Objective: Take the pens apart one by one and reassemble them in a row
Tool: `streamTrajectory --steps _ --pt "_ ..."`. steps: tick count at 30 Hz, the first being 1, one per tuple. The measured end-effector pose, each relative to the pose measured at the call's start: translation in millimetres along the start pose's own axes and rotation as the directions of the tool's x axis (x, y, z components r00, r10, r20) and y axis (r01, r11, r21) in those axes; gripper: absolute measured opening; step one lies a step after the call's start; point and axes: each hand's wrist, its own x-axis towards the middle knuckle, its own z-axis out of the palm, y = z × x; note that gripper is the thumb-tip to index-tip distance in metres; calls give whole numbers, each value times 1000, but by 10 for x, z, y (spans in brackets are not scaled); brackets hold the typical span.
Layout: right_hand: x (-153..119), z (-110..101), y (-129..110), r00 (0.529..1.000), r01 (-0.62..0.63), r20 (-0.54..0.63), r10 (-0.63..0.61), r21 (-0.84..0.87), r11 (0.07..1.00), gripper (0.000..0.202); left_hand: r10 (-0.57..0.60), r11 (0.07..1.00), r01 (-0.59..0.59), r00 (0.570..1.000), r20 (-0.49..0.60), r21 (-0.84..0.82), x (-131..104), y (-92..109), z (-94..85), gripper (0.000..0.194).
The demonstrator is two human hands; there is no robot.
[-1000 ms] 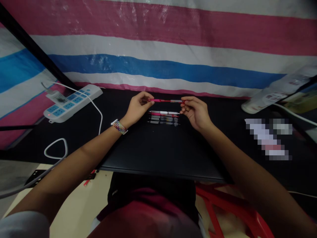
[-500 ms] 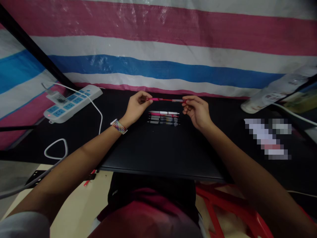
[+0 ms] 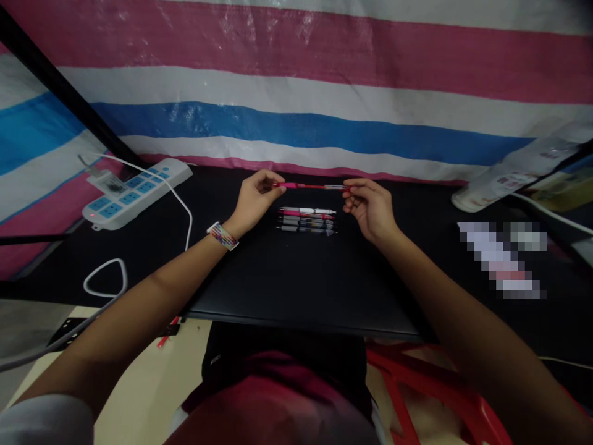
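Observation:
A red pen (image 3: 312, 186) with a pink grip lies level between my hands, over the far part of the black table (image 3: 301, 278). My left hand (image 3: 259, 193) pinches its left end between thumb and fingers. The right end is pinched by my right hand (image 3: 368, 201), whose lower fingers are curled. Just nearer to me, several pens (image 3: 306, 220) lie side by side in a row; the farthest is white with a pink part, the nearer ones are dark and clear. Neither hand touches that row.
A white power strip (image 3: 134, 194) with blue sockets and a plugged-in cable stands at the left. At the right, a clear plastic bottle (image 3: 509, 176) leans near a blurred-out item (image 3: 500, 259). A striped sheet (image 3: 296, 130) hangs behind the table. A red stool (image 3: 430, 383) is below.
My right hand has shifted very slightly to the right. Both hands keep their pinch on the red pen, and the row of pens looks the same.

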Motion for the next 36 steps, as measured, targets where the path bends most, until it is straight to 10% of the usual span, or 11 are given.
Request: streamTrajectory --steps 17,25,33,36 --pt "5 3 15 1000 -3 -22 3 25 1000 17 -65 994 63 998 -24 -85 -1 39 32 13" --pt "-109 98 44 990 -28 142 23 33 999 12 -50 999 44 967 250 30 -136 248 88 20" --pt "-178 159 38 986 -56 158 51 28 998 12 -16 981 -19 984 179 195 -126 264 69 52" --pt "-177 163 35 988 -55 149 50 29 998 12 29 990 -54 982 187 132 -131 246 89 36"
